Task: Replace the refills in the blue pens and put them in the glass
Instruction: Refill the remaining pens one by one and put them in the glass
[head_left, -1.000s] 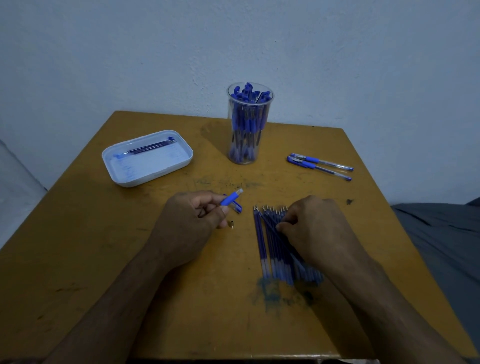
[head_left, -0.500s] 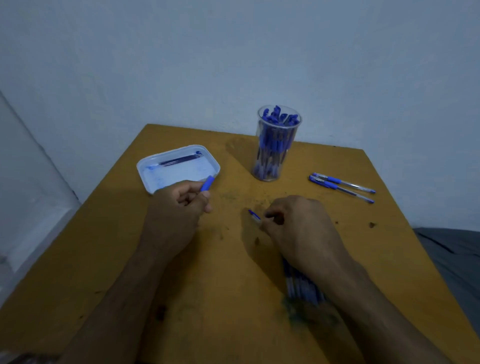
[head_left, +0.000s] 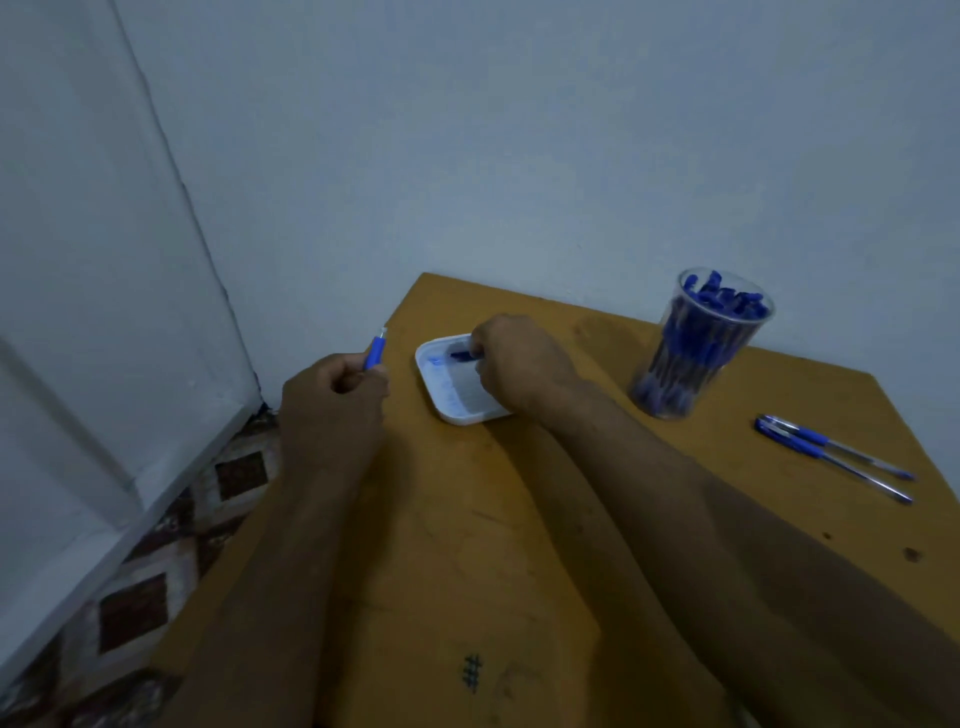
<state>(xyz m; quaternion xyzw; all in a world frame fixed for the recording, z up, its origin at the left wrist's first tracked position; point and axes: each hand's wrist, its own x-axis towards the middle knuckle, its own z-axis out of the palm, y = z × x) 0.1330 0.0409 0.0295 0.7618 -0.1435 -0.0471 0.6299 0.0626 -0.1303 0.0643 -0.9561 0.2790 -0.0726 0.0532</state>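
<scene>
The left hand (head_left: 332, 400) grips a blue pen (head_left: 375, 352), its tip pointing up. The right hand (head_left: 511, 364), fingers curled, pinches a dark refill (head_left: 461, 356) over the white tray (head_left: 441, 384), frame center.

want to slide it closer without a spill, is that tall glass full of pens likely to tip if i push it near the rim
Probably yes. The glass is tall and narrow, and the pens stick up past its rim, so the weight likely sits high. Its clear wall looks smooth, so a grip may slip. Pushing low near its base on the table seems safer.
</scene>
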